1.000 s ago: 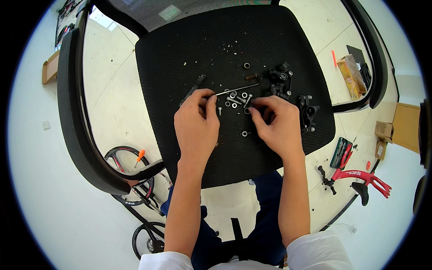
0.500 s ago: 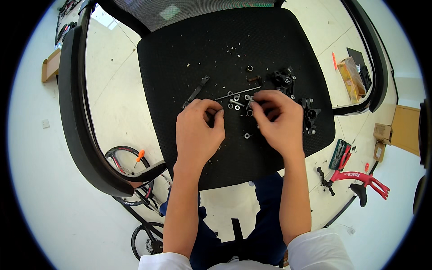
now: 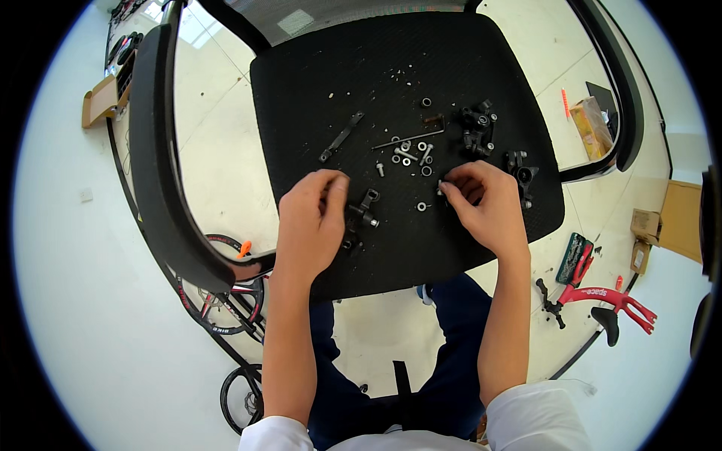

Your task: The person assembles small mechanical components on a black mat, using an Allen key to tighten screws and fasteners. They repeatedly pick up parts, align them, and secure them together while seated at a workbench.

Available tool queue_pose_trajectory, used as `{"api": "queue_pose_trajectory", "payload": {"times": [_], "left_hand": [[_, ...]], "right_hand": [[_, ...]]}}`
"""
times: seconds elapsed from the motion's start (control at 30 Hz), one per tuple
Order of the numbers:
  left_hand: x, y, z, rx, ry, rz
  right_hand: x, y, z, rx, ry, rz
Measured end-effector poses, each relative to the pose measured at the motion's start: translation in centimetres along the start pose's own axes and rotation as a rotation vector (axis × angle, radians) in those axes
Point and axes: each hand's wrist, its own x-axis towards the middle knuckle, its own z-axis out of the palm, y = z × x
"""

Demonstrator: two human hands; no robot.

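My right hand (image 3: pixel 489 207) pinches a small silver fastener (image 3: pixel 441 188) between thumb and fingertips, just above the seat. My left hand (image 3: pixel 310 222) is closed, thumb against curled fingers; what it holds, if anything, is hidden. Beside it lies a black metal bracket (image 3: pixel 367 210), partly covered by the hand. Between my hands a short bolt (image 3: pixel 380 170) and a metal washer (image 3: pixel 422 207) rest on the black chair seat (image 3: pixel 406 252). Farther off are longer bolts (image 3: pixel 406 155), several washers, an L-shaped hex key (image 3: pixel 410 140) and a flat black arm (image 3: pixel 342 136).
Black mechanical assemblies (image 3: pixel 475 126) and another black part (image 3: pixel 520 177) sit at the seat's right side. Armrests (image 3: pixel 162 150) flank the seat. On the floor are a red bike frame (image 3: pixel 594 295), a green case (image 3: pixel 571 258), wheels (image 3: pixel 226 301) and cardboard boxes (image 3: pixel 101 101).
My hands have drawn apart, the right one away from the bolts toward the lower right. The left has shifted left, uncovering the black bracket and a short bolt. The whole view has swung slightly.
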Motion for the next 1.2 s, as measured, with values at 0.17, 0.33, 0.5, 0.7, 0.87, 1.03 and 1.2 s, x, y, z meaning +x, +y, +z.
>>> {"api": "queue_pose_trajectory", "payload": {"times": [0.17, 0.33, 0.5, 0.7, 0.87, 1.03, 1.2], "left_hand": [[-1.7, 0.5, -0.4, 0.174, -0.133, 0.135], [-1.5, 0.5, -0.5, 0.137, -0.141, 0.043], [-0.7, 0.9, 0.1, 0.070, -0.086, 0.116], [2.1, 0.2, 1.1, 0.218, 0.335, 0.236], [2.8, -1.2, 2.0, 0.284, 0.276, 0.258], [1.5, 1.4, 2.2, -0.013, 0.185, 0.197], [0.3, 2.3, 3.0, 0.015, 0.001, 0.312]], "right_hand": [[-0.3, -0.1, 0.9, -0.153, -0.001, -0.075], [-0.2, -0.3, 1.6, -0.079, 0.031, -0.112], [0.5, -1.1, 1.8, -0.108, 0.053, -0.133], [1.1, -2.3, 4.1, 0.044, 0.063, -0.173], [1.1, -3.2, 4.3, 0.085, -0.029, -0.122], [1.4, -3.9, 4.5, 0.500, -0.022, 0.053], [1.6, -2.9, 4.1, 0.851, -0.028, 0.221]]}}
